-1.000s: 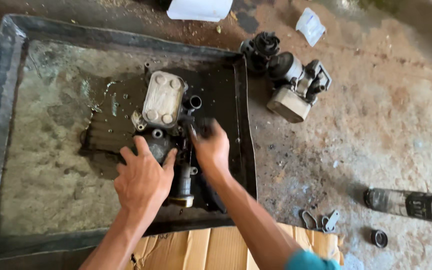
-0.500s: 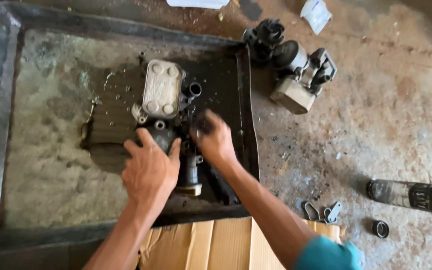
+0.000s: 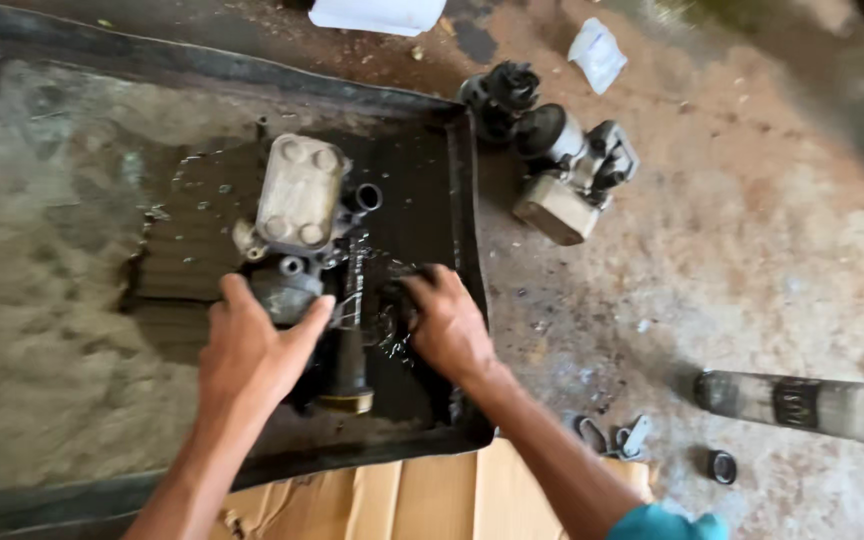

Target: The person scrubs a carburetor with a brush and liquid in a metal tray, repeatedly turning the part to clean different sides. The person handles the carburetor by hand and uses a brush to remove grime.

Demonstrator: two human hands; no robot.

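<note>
**Both hands on an oily engine assembly in a wash tray**

Rough concrete floor point(image 3: 752, 260), stained and dusty, carries all the items. Landmark: large shallow black tray point(image 3: 252, 75) on the floor, holding murky liquid over its left part and dark oily film over its right part.

Engine assembly point(image 3: 312, 250) lies in the right part of the tray. Its upper end is a pale ribbed metal block with round bosses at the corners; a short open pipe stub sits just beside that block on the right. Lower end is a dark cylindrical housing with a brass-coloured ring at the bottom.

Left hand point(image 3: 252, 350): palm down over the dark rounded part of the assembly, fingers and thumb wrapped around it, closed in a grasp.

Right hand point(image 3: 447, 325): fingers curled down onto the wet black part of the assembly near the tray's right wall. Something dark is under the fingertips; cannot tell whether it is a separate object. Grip looks closed on the assembly.

Outside the tray, beyond its upper right corner: second engine assembly point(image 3: 562, 160), grey with dark caps. Well to the right of the tray: grey cylinder point(image 3: 812, 405) lying on its side. Against the tray's near edge: flattened cardboard point(image 3: 392, 500). Just beside the cardboard: small metal clips point(image 3: 617, 435).
</note>
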